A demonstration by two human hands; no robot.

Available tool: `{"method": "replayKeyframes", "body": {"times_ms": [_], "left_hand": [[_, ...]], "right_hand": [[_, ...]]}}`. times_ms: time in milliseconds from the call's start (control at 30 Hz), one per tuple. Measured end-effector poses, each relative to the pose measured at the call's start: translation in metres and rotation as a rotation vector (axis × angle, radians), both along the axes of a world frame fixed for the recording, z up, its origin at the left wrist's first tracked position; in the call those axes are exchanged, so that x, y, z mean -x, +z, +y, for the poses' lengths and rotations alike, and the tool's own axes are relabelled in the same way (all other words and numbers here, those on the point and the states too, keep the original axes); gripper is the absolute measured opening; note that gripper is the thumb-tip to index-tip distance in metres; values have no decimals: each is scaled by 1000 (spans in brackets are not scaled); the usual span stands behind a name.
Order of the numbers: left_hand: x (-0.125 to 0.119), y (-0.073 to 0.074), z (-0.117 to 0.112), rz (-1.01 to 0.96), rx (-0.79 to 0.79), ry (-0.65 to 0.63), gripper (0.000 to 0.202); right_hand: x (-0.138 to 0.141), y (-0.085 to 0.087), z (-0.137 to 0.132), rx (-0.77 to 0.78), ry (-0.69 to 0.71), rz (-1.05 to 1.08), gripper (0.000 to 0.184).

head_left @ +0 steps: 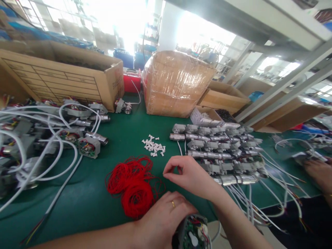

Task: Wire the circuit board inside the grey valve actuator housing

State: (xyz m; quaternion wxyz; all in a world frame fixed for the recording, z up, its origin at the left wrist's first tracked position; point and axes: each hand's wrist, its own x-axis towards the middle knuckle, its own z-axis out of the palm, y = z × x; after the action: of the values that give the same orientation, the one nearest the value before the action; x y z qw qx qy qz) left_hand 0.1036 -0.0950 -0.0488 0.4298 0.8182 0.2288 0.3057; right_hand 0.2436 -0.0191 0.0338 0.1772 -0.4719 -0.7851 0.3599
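Note:
My left hand (163, 221), with a ring on one finger, is wrapped round a grey motor unit (193, 233) at the bottom edge; its open end shows coloured wires and a white part. My right hand (188, 174) hovers above the green mat with thumb and forefinger pinched together; whatever is between them is too small to make out. Just left of my hands lie bundles of red thread (133, 185). A small heap of white plastic pieces (154, 145) sits beyond the right hand.
Rows of metal motor units with white cables (223, 152) lie to the right, and more units with looping white cables (52, 138) to the left. Cardboard boxes (64, 74) and a wrapped carton (176, 83) stand behind. Another person's hand (317, 171) works at the far right.

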Motion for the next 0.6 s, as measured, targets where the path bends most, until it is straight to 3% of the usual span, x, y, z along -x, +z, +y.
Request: {"method": "replayKeyframes", "body": {"times_ms": [133, 333, 600], "left_hand": [[7, 8, 0, -84, -50, -20, 54], [7, 8, 0, -116, -72, -7, 55], [7, 5, -1, -55, -37, 9, 57]], "right_hand": [[8, -14, 2, -12, 27, -64, 20], [21, -39, 11, -5, 101, -116, 18], [20, -29, 12, -93, 165, -222, 16]]}}
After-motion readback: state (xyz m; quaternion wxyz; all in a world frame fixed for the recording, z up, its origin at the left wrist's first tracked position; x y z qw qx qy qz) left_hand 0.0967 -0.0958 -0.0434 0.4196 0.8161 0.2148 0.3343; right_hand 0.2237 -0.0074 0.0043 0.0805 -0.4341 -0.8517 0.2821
